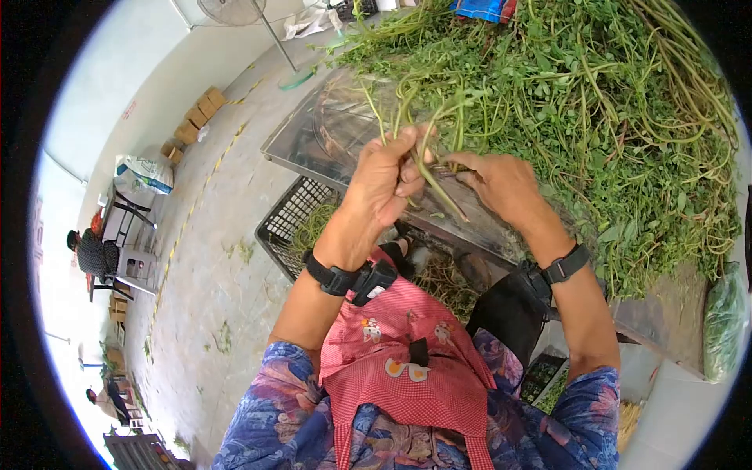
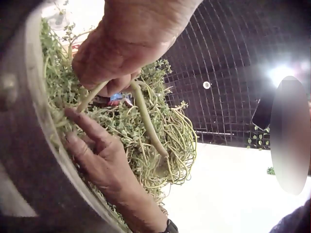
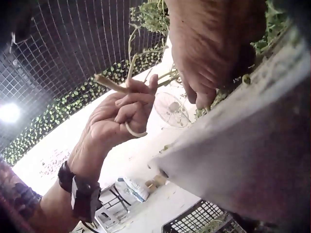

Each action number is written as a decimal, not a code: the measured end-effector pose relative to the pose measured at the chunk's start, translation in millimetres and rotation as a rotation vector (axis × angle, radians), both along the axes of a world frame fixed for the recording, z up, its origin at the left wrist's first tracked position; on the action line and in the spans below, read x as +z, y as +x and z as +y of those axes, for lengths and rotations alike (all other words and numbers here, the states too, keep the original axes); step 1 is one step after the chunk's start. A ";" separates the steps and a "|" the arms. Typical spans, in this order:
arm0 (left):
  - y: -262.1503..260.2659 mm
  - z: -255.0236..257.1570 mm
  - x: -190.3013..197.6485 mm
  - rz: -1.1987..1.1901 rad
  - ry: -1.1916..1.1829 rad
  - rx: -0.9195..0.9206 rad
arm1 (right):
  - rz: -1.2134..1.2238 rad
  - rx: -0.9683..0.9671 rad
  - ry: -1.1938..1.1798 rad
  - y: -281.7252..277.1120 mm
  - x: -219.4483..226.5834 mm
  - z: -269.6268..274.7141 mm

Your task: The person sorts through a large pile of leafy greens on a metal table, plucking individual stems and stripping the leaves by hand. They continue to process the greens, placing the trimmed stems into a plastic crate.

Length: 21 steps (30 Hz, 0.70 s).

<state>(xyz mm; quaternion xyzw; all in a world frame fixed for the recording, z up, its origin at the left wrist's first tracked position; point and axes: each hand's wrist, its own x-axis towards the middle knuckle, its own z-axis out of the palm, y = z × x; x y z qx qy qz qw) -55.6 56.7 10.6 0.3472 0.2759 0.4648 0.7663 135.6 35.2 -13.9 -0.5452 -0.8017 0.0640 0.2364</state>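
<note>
Several green stems (image 1: pixel 443 197) are gripped in the left hand (image 1: pixel 384 176), above the table's near edge; one thick stem sticks out below its fingers toward the right hand. In the left wrist view that thick stem (image 2: pixel 146 119) hangs from the curled left hand (image 2: pixel 131 48). Close by on the right, the right hand (image 1: pixel 505 188) has thumb and forefinger at a stem beside the pile of leafy greens (image 1: pixel 580 102). The right wrist view shows the right hand (image 3: pixel 214 48) low over the table, its fingertips partly hidden.
A metal-topped table (image 1: pixel 305 129) bears the large pile. Below its left edge stands a black crate (image 1: pixel 274 227) with stems inside. A green plastic bag (image 1: pixel 724 321) lies at the right end. Cardboard boxes (image 1: pixel 196 117), a fan (image 1: pixel 231 9) and seated people are farther off.
</note>
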 end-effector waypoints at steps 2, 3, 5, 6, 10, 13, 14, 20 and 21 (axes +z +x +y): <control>-3.3 5.0 4.8 -0.009 0.034 0.051 | 0.056 -0.033 0.098 2.5 -0.7 0.7; -4.1 7.5 2.0 -0.005 0.026 0.067 | 0.058 -0.035 0.102 3.0 -0.3 2.0; -3.6 6.7 -4.6 0.006 0.021 0.049 | 0.108 -0.234 0.113 3.0 1.1 4.8; -2.6 6.2 -7.4 0.016 0.011 0.033 | 0.108 -0.235 0.116 3.2 3.5 5.3; 2.7 3.6 -16.0 0.081 0.039 0.045 | 0.055 -0.350 0.054 5.4 5.9 4.9; 1.9 -1.3 -7.0 0.104 0.079 0.048 | 0.034 -0.421 0.059 9.2 0.9 9.8; -2.3 -3.3 0.4 0.133 0.162 0.093 | 0.024 -0.462 0.063 10.3 -0.4 11.0; -7.6 -5.6 13.9 0.245 0.421 0.167 | 0.087 -0.394 0.071 13.8 2.7 8.3; -2.9 -7.6 5.9 0.273 0.368 0.160 | 0.085 -0.392 0.075 13.6 4.8 9.0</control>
